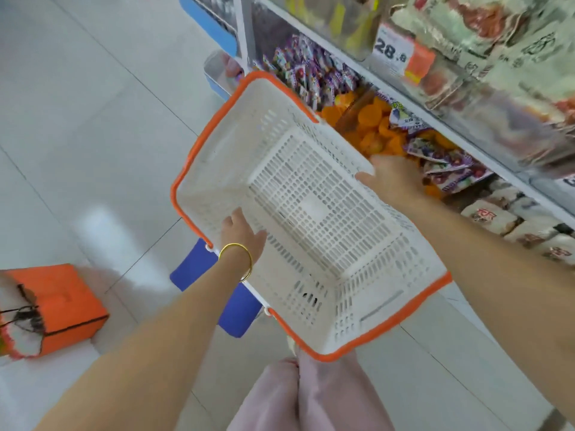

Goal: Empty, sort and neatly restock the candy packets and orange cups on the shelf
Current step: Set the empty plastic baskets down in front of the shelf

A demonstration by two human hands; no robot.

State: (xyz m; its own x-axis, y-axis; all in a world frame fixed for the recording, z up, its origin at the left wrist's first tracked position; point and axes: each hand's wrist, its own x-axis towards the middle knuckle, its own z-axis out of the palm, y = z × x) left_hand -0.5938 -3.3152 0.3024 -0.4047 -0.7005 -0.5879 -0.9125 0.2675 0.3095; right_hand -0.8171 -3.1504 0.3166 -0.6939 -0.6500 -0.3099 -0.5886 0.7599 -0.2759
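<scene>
**Facing the candy shelf with a tilted basket**

Heaped on the shelf [466, 144] just past the far rim of the basket [311, 206]: orange cups [370, 119] in a loose pile. Purple candy packets [314, 76] packed behind the basket's far left corner, more of them lying over the cups toward its far right corner. Cups and packets mixed and touching.

Basket itself tilted and off the floor, white slatted plastic with an orange rim, open side turned to the camera, far rim close against the goods.

Against the near left inner wall of the basket, left hand [241, 233], fingers [232, 214] laid together and fairly straight on the plastic, thumb spread wide, gold bangle [235, 259] on the wrist. At the far right rim, right hand [395, 178], thumb on the rim, fingers hidden beyond the hand among the cups; gripping or not, impossible to tell.

Under the basket's near left side, a blue piece [193, 269], partly covered. Above its far right corner, a price tag [390, 52] reading 28.8. Right of the basket and lower, white packets with red print [497, 216]. Left of it on the tiled floor [93, 119], an orange bag [62, 306]. Below the near rim, pale pink trousers [295, 396].
</scene>
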